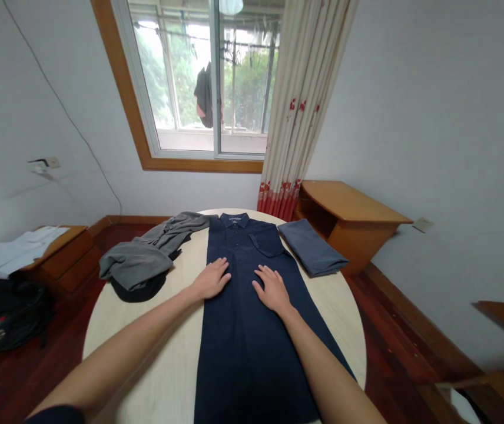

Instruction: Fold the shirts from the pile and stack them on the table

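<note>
A navy collared shirt (243, 330) lies spread on a round pale table (176, 341), its collar at the far edge and a chest pocket on the right. No sleeves show at its long straight sides. On the shirt's left part rests my left hand (211, 278), palm down with fingers stretched. My right hand (273, 288) lies flat on the shirt's right part, fingers spread, holding nothing. A folded blue-grey garment (311, 246) sits to the right of the collar. Left of the shirt is a crumpled pile of grey clothing (146, 256) with black cloth (141, 291) under it.
Beyond the table are a window (216, 88) and a long curtain (305, 94). A wooden desk (353, 203) stands at the back right. To the left are a wooden cabinet (64, 265) with papers on it and a black bag (7, 315) on the floor.
</note>
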Demonstrator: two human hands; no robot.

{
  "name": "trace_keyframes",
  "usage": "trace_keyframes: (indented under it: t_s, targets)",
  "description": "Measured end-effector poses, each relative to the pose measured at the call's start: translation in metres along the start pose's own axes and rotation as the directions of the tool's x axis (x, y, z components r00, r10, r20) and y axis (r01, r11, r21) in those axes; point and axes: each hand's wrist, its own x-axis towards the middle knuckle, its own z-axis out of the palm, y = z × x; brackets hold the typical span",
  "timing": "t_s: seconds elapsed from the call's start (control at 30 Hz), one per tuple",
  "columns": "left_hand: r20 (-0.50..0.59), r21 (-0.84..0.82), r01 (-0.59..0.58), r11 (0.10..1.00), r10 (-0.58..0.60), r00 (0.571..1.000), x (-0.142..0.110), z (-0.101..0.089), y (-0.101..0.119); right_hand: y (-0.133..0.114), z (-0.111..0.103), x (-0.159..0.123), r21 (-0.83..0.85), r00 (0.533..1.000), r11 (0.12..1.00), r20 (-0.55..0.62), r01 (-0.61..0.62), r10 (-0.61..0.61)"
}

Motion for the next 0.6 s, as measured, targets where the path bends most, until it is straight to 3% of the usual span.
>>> trace_keyframes:
  t_s: [0.13,0.27,0.43,0.6]
  targets:
    - [-0.007,0.151,0.135,0.979,-0.136,0.991,0.088,0.009,-0.055,0.001,-0.004,0.000,0.036,1.000,0.999,0.016,-0.008,0.008]
    - [-0.012,0.155,0.197,0.968,-0.198,0.980,0.142,0.012,-0.087,0.000,-0.005,0.001,0.062,1.000,0.998,0.020,-0.023,0.022]
    - [-0.050,0.158,0.249,0.955,-0.244,0.968,0.181,0.007,-0.106,0.001,-0.004,0.001,0.086,0.999,0.996,0.027,-0.038,0.036]
    - [-0.084,0.161,0.296,0.941,-0.286,0.955,0.187,0.007,-0.102,0.004,-0.003,0.002,0.105,0.999,0.994,0.025,-0.040,0.037]
